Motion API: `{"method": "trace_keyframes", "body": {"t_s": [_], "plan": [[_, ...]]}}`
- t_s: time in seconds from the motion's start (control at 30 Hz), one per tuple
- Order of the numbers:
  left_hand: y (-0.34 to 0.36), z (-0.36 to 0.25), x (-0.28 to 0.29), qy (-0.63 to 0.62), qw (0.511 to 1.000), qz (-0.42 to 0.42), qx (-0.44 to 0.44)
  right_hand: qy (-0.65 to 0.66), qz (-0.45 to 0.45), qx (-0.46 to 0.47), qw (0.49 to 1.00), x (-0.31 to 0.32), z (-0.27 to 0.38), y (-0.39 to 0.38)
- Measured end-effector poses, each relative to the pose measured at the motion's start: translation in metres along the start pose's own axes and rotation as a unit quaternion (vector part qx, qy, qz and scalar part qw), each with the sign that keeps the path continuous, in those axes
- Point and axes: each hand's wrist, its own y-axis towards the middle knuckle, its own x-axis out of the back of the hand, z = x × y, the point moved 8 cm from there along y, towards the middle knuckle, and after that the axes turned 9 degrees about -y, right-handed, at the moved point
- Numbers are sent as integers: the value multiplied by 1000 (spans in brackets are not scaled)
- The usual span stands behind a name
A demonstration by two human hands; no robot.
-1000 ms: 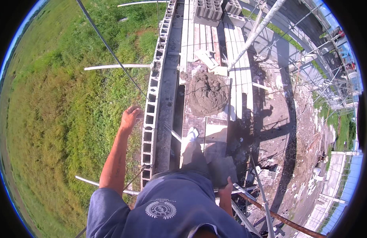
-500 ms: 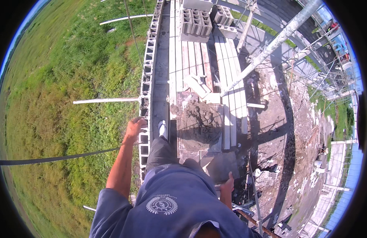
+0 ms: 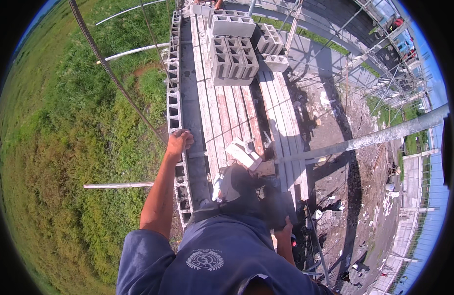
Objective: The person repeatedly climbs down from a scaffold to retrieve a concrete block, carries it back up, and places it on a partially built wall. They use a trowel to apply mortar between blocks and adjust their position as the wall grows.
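Note:
My left hand (image 3: pixel 180 141) is at the top of the hollow-block wall (image 3: pixel 173 105), its fingers curled over the inner edge. Low on the right, my right hand (image 3: pixel 284 229) grips the edge of a dark grey, flat-sided piece (image 3: pixel 278 206). That piece is blurred and partly in shadow, so I cannot tell its kind. My foot (image 3: pixel 217 187) stands by the planks (image 3: pixel 227 115), to the right of the wall. Pale wood offcuts (image 3: pixel 244 153) lie on the planks just ahead of my knee.
Stacked hollow blocks (image 3: pixel 234 61) stand farther along the planks, with another person's hand (image 3: pixel 218 4) beyond. A slanting metal pipe (image 3: pixel 364 141) crosses on the right, above rubble-strewn ground (image 3: pixel 335 172) far below. Grass (image 3: pixel 89 147) lies below on the left.
I have stepped forward along the planks, and the block stack is closer. My left hand has moved along the wall. The mortar heap seen earlier is now hidden behind my leg.

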Motion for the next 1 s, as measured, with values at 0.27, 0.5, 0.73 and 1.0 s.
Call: {"method": "trace_keyframes", "body": {"t_s": [0.27,0.5,0.73,1.0], "plan": [[133,-77,1,-8,999,-29,-19,-71,-14,-84,994,-164,-12,128],[275,-102,-66,109,991,37,67,-178,-54,-21,982,-382,52,210],[416,-123,-186,200,964,178,-2,-311,74,150,936,-598,168,160],[522,-97,-271,17,956,223,188,-382,211,163,885,-811,266,93]]}}
